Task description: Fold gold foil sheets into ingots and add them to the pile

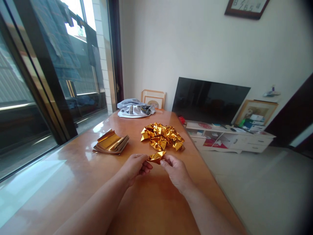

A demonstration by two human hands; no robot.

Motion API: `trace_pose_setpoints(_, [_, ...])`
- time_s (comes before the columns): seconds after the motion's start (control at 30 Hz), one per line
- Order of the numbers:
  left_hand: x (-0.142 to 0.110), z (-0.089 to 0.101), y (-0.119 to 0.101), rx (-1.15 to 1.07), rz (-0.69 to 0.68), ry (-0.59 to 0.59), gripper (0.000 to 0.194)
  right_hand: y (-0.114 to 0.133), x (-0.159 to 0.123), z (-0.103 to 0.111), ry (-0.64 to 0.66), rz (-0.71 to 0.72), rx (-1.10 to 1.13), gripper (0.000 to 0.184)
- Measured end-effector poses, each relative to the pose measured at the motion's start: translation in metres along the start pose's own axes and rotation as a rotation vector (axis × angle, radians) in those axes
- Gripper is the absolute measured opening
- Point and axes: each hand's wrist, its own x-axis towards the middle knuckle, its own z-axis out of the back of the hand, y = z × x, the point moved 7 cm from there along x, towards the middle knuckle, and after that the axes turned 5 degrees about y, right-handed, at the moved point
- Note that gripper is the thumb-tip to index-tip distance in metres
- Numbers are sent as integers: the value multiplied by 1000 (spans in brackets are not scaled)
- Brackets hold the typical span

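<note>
Daylight enters from the left through the glass balcony door (31, 98), overexposing its upper panes. Glare streaks the varnished wooden table (56, 182) (strongest at lower left). The gold foil (161, 137) returns hard specular highlights. Shadows remain soft. Wide-angle distortion bows the frame edges, and all corners show dark vignetting.

Living room of a home: flat-screen television (210, 99) stood on low white cabinet (230, 138), framed picture (256, 112) beside it, laundry (57, 39) hung beyond sliding glass door (58, 81).
</note>
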Motion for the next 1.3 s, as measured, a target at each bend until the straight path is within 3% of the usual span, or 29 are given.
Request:
trace_pose_setpoints(0.33, [-2, -5, 1, -5, 27, 3, 31, -11, -5, 0, -16, -131, 71, 32])
trace_pose_setpoints(0.57, [-2, -13, 3, -108, 8, 77, 36, -12, -4, 0, -28, -155, 88, 31])
trace_pose_setpoints(1.3, [1, -15, 12, -193, 130, 109, 38, -11, -5, -9, 28, -82, 36, 31])
